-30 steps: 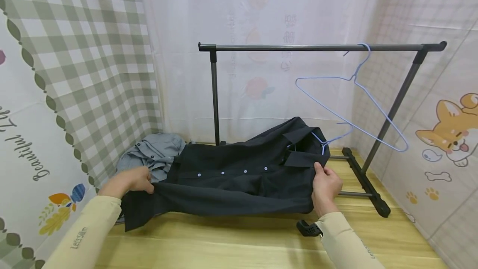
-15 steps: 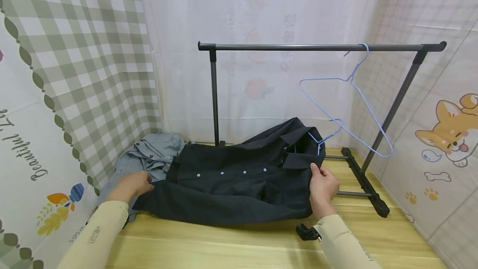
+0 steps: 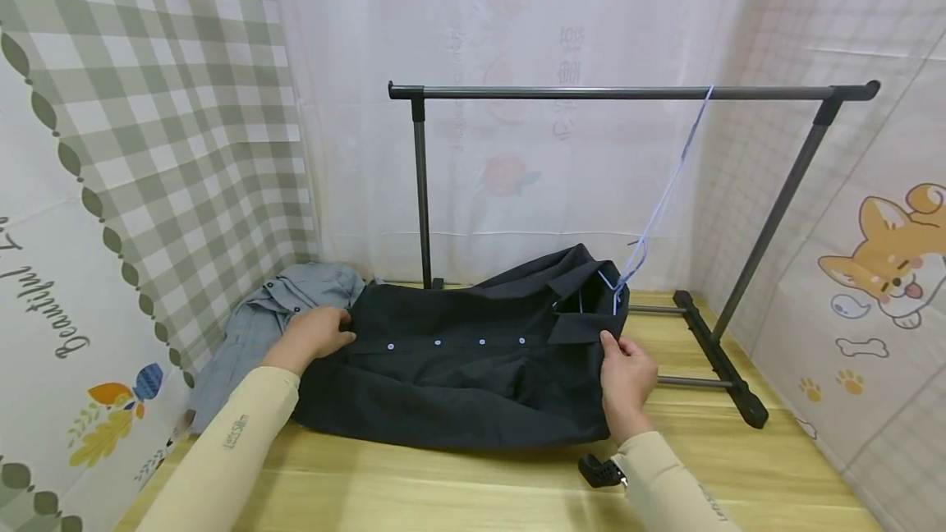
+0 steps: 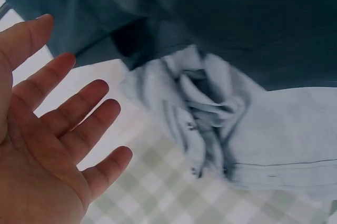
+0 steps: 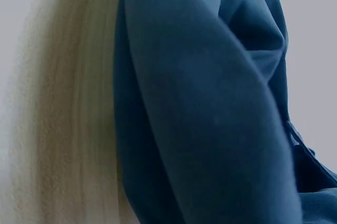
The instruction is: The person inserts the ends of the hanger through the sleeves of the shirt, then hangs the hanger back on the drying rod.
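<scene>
I'm watching a black shirt [image 3: 443, 388] lying rumpled, front up, on a wood-grain surface [image 3: 414, 491], pale buttons [image 3: 482, 341] showing, a blue hanger [image 3: 617, 294] poking from its collar [image 3: 575, 330].

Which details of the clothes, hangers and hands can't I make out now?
Inner blue hanger, lower part: head view, hidden inside the black button-up shirt.
Hanging blue hanger, outline: head view, seen edge-on.
Grey garment, full shape: head view, partly covered by the shirt and left hand.
Right hand: not visible in right wrist view.
</scene>
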Demonstrator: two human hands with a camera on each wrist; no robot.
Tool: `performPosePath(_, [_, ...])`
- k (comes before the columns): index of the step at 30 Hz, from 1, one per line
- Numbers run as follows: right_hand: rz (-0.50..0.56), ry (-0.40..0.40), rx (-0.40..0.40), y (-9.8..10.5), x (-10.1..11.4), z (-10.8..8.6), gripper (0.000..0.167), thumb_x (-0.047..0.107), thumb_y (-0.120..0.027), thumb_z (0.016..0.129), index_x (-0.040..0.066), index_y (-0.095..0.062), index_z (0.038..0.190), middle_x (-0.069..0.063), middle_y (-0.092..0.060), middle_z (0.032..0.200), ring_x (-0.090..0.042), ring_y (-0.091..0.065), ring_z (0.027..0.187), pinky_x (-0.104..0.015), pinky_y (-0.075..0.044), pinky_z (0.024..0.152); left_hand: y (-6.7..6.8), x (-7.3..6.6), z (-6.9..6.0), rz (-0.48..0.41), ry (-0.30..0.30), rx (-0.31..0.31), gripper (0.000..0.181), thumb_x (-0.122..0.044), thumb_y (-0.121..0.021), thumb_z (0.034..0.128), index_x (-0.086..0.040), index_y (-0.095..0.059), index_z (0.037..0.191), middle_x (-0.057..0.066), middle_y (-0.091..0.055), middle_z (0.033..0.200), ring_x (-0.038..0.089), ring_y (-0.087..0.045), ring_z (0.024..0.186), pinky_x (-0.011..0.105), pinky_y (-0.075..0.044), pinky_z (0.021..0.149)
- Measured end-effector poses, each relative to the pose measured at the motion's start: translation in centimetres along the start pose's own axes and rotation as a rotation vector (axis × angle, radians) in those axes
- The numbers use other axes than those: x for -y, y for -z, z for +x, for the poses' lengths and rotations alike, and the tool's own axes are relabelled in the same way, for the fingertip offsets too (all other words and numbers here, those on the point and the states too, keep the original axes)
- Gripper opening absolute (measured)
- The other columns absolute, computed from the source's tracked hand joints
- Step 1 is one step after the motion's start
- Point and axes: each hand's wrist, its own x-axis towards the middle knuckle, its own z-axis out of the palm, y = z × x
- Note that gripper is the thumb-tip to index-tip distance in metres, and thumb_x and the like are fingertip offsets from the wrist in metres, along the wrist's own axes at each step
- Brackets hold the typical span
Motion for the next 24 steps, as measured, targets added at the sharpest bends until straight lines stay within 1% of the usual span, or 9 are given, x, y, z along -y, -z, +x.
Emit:
performPosePath(1, [-0.006,0.007,0.000,-0.1,0.0,-0.1,0.036,0.028,-0.073,0.091,-0.005,-0.074,0.104,-0.022,-0.071,0.103,-0.030,-0.061,0.093,-0.038,-0.045,0.083,0.3,-0.4,0.2,0.002,-0.007,-0.008,0.039,-0.025,-0.066,0.0954,0.001,-0.064,0.124,0.023,-0.063,0.122,0.045,-0.058,0.111,0.065,-0.041,0.092])
performPosePath(6, [-0.018,0.047,0.012,-0.4,0.0,-0.8,0.033,0.026,-0.074,0.091,-0.005,-0.075,0.100,-0.022,-0.071,0.097,-0.031,-0.061,0.089,-0.037,-0.046,0.078,1.4,-2.1,1.2,-0.016,0.003,-0.032,0.047,-0.029,-0.064,0.0972,0.002,-0.059,0.133,0.025,-0.058,0.131,0.046,-0.055,0.117,0.061,-0.043,0.093])
performPosePath(8, [-0.025,0.067,0.016,-0.5,0.0,-1.0,0.031,0.025,-0.073,0.092,-0.005,-0.075,0.098,-0.021,-0.072,0.094,-0.030,-0.061,0.086,-0.035,-0.046,0.074,1.7,-2.6,1.6,-0.024,-0.005,-0.054,0.049,-0.031,-0.063,0.0978,0.002,-0.058,0.135,0.025,-0.057,0.132,0.045,-0.054,0.119,0.060,-0.044,0.094])
performPosePath(10, [-0.035,0.081,0.022,-0.6,0.0,-1.3,0.030,0.025,-0.073,0.092,-0.004,-0.076,0.096,-0.019,-0.072,0.092,-0.028,-0.060,0.082,-0.031,-0.045,0.070,2.0,-3.0,2.1,-0.025,-0.024,-0.085,0.050,-0.031,-0.063,0.0983,0.002,-0.057,0.135,0.024,-0.059,0.131,0.044,-0.055,0.118,0.059,-0.044,0.095])
performPosePath(13, [-0.060,0.105,0.022,-0.9,-0.1,-1.5,0.027,0.024,-0.074,0.091,-0.002,-0.077,0.092,-0.016,-0.073,0.087,-0.024,-0.059,0.077,-0.025,-0.043,0.065,2.4,-3.7,2.9,-0.034,-0.033,-0.117,0.050,-0.033,-0.062,0.0986,0.003,-0.057,0.134,0.024,-0.060,0.128,0.043,-0.056,0.117,0.058,-0.044,0.095])
performPosePath(18, [-0.071,0.137,0.027,-1.5,-0.4,-1.9,0.022,0.021,-0.075,0.090,-0.001,-0.078,0.090,-0.014,-0.073,0.083,-0.020,-0.058,0.072,-0.021,-0.042,0.060,3.0,-4.9,4.2,-0.071,0.009,-0.135,0.053,-0.037,-0.061,0.0982,0.000,-0.056,0.135,0.023,-0.058,0.132,0.042,-0.055,0.120,0.058,-0.043,0.097])
performPosePath(21, [-0.070,0.154,0.035,-1.7,-0.3,-2.1,0.022,0.020,-0.075,0.090,-0.001,-0.078,0.090,-0.015,-0.073,0.083,-0.021,-0.059,0.072,-0.021,-0.042,0.060,3.4,-5.6,4.8,-0.101,0.018,-0.149,0.055,-0.038,-0.060,0.0988,0.000,-0.054,0.138,0.022,-0.057,0.135,0.041,-0.054,0.122,0.056,-0.043,0.098])
performPosePath(24, [-0.067,0.159,0.050,-1.9,-0.3,-2.3,0.022,0.021,-0.075,0.090,-0.001,-0.078,0.091,-0.014,-0.073,0.084,-0.020,-0.059,0.073,-0.022,-0.043,0.061,3.9,-6.3,5.3,-0.131,0.006,-0.171,0.056,-0.039,-0.059,0.0992,0.000,-0.053,0.139,0.022,-0.055,0.137,0.040,-0.053,0.124,0.054,-0.044,0.099])
